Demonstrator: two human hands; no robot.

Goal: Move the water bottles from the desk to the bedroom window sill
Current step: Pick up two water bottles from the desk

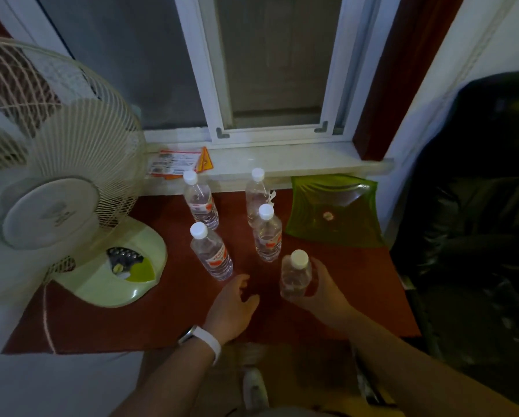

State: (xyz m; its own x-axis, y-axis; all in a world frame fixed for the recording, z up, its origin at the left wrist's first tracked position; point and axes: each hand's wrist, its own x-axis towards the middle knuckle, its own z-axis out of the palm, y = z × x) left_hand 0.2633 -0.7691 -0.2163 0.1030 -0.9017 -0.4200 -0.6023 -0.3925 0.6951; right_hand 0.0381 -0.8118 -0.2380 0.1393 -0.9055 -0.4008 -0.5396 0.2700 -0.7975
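low and right of centre, the right hand (318,288) has its fingers wrapped around a clear plastic water bottle with a white cap (295,275) over the red-covered desk (174,311). four matching bottles (211,255) stand above it, nearer the white window sill (282,162). the left hand (232,303) hovers beside, fingers loosely apart, empty. a pale green fan (59,164) fills the left.

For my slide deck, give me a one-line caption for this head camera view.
Right hand grips one water bottle on the red desk; four remain below the window sill.

Right hand (318,291) grips bottle (295,276) above desk (174,308); left hand (232,308) empty; four bottles (211,255) standing.
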